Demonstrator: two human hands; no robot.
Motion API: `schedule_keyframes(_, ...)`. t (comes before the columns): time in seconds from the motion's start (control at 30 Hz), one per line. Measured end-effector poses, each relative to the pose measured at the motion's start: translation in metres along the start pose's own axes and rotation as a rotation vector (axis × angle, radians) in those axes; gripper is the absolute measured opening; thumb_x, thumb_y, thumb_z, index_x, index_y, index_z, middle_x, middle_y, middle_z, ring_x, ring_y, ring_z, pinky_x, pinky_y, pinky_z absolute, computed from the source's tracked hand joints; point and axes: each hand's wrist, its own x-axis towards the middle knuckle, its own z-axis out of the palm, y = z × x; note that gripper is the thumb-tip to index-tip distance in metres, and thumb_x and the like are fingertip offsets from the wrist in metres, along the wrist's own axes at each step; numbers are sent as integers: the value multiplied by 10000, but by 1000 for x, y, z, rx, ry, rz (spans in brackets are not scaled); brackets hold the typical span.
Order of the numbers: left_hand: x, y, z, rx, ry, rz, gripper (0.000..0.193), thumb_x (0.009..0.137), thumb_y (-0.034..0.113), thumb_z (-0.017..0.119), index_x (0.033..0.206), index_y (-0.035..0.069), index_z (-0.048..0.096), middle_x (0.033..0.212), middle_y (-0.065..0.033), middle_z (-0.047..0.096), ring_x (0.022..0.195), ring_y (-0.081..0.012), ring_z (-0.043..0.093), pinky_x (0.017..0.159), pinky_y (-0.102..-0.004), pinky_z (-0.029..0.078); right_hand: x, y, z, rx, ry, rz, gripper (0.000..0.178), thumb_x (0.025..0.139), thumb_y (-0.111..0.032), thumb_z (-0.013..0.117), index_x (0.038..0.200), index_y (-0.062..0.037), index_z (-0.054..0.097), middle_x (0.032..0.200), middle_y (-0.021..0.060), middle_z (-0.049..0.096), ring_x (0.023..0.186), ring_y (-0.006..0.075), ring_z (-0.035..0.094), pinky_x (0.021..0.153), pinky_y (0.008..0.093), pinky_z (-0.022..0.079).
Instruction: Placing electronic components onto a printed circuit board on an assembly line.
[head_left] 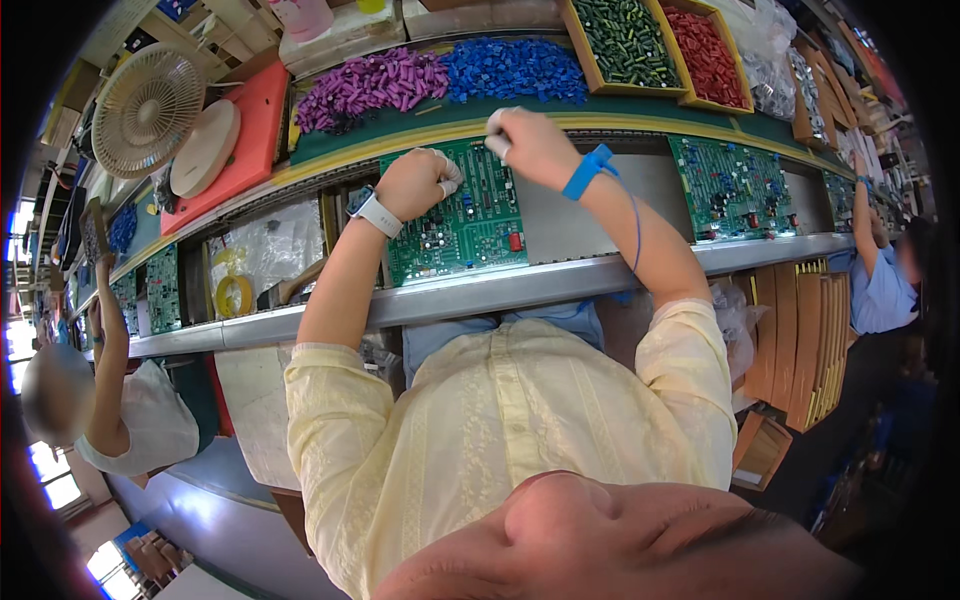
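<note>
A green circuit board [455,245] carrying many small components lies in front of me on a rail line. Over its upper left part is my left hand [412,186], fingers curled and pressed together; whatever they pinch is hidden. White finger cots cover some fingertips on both hands. My right hand [538,148] hovers by the board's far right corner, its fingers bent closed around something too small or hidden to name. It wears a blue wrist strap [590,172] with a thin cord. A red block-shaped component [516,241] stands near the board's right edge.
Beyond the rail lie heaps of purple [375,85] and blue components [515,70], then boxes of green [625,45] and red parts [703,55]. Another circuit board [733,190] sits to the right. A fan [148,110] stands far left. Co-workers sit on both sides.
</note>
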Motion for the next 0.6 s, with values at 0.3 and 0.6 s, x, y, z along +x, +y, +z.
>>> schedule_keyframes(0.3,-1,4,2,73,-52,-59,105,694,124,611,761,78,677,797,-115,641,777,-294,596,714,-389,470,-12,-10,26,8,-309,-36,156,760,-140,588,882,-47,618,842,145,621,836,323,589,748,424,469)
schedule_keyframes(0.6,-6,0,9,63,26,-12,94,704,140,632,761,77,671,791,-105,632,817,-291,578,731,-387,463,-10,-11,30,-18,-299,-42,157,727,-110,600,865,-36,621,871,157,619,842,325,589,752,426,469)
